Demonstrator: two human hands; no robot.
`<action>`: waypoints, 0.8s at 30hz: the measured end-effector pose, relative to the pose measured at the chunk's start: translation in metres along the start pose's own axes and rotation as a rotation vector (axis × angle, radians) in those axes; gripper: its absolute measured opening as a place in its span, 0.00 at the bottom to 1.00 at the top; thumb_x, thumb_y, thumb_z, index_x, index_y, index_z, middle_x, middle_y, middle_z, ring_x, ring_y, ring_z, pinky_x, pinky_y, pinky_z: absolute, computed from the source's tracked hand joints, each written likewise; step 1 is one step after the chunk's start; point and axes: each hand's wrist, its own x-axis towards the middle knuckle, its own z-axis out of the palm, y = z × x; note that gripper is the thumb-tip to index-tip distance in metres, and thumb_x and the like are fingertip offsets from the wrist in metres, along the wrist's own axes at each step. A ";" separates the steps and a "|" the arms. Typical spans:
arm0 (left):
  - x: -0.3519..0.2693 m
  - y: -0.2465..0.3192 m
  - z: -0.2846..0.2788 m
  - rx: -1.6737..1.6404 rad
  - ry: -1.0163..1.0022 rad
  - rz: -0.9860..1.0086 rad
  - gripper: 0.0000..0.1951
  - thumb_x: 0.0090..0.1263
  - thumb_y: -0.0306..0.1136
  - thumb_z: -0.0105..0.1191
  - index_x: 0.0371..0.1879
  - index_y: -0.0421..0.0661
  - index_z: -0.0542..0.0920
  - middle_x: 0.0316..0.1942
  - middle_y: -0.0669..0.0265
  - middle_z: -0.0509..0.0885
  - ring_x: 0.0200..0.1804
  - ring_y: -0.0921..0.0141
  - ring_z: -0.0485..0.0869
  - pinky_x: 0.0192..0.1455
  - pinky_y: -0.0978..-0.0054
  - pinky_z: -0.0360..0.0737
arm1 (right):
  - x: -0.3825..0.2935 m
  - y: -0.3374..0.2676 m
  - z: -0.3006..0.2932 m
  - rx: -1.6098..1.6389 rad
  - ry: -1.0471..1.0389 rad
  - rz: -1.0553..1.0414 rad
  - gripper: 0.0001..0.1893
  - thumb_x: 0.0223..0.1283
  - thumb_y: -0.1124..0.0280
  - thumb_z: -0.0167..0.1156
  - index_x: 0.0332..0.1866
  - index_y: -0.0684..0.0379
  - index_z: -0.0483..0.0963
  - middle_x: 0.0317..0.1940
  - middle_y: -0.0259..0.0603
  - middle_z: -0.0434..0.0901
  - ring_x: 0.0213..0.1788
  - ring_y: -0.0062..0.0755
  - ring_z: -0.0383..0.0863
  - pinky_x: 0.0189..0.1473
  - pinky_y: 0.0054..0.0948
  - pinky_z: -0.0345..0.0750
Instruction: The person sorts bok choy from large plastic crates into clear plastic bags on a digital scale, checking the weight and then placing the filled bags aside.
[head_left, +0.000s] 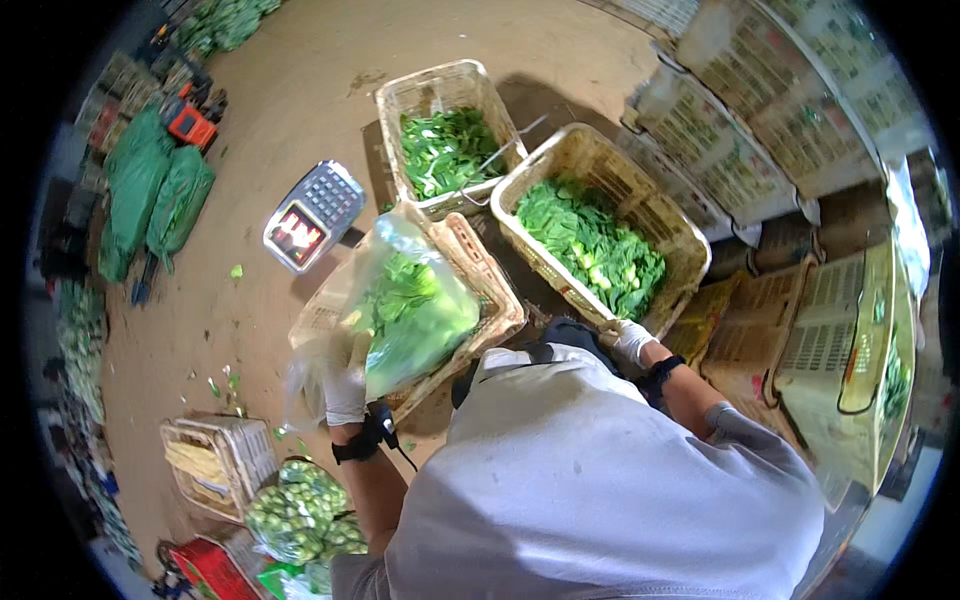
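Observation:
My left hand (346, 375), in a white glove, is at the left edge of a clear plastic bag (420, 315) of leafy greens and looks closed on its blurred plastic. The bag lies on upturned or stacked plastic crates (491, 281) beside a scale's keypad display (315, 215). My right hand (628, 339), also gloved, grips the near rim of a large plastic crate (686, 247) with leafy green vegetables (592, 251) inside. Behind it, another crate (431, 75) holds more greens (446, 150).
Stacked crates (780, 330) stand close on the right. At lower left are a crate on its side (255, 450), bagged round green vegetables (296, 510) and a red crate (214, 570). Green sacks (139, 180) lie at far left. Leaf scraps dot the floor (172, 352).

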 end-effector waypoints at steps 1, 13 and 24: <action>0.005 0.008 0.019 -0.020 -0.034 0.017 0.16 0.67 0.28 0.55 0.53 0.39 0.75 0.38 0.70 0.79 0.42 0.78 0.74 0.49 0.81 0.71 | 0.006 0.045 0.009 0.071 0.007 -0.014 0.18 0.59 0.62 0.61 0.49 0.62 0.76 0.34 0.40 0.82 0.36 0.30 0.78 0.41 0.30 0.75; 0.085 0.035 0.249 0.179 -0.297 0.003 0.16 0.65 0.33 0.56 0.50 0.42 0.77 0.39 0.63 0.82 0.42 0.72 0.80 0.47 0.76 0.75 | 0.066 0.192 -0.049 0.167 0.022 0.114 0.22 0.60 0.56 0.56 0.51 0.62 0.76 0.45 0.51 0.81 0.47 0.41 0.80 0.51 0.34 0.74; 0.224 -0.057 0.400 0.268 -0.414 -0.290 0.25 0.65 0.43 0.55 0.55 0.37 0.75 0.53 0.54 0.79 0.53 0.66 0.76 0.58 0.71 0.70 | 0.189 0.230 -0.052 1.097 -0.037 0.350 0.13 0.62 0.60 0.57 0.47 0.54 0.76 0.38 0.32 0.79 0.36 0.25 0.75 0.41 0.31 0.74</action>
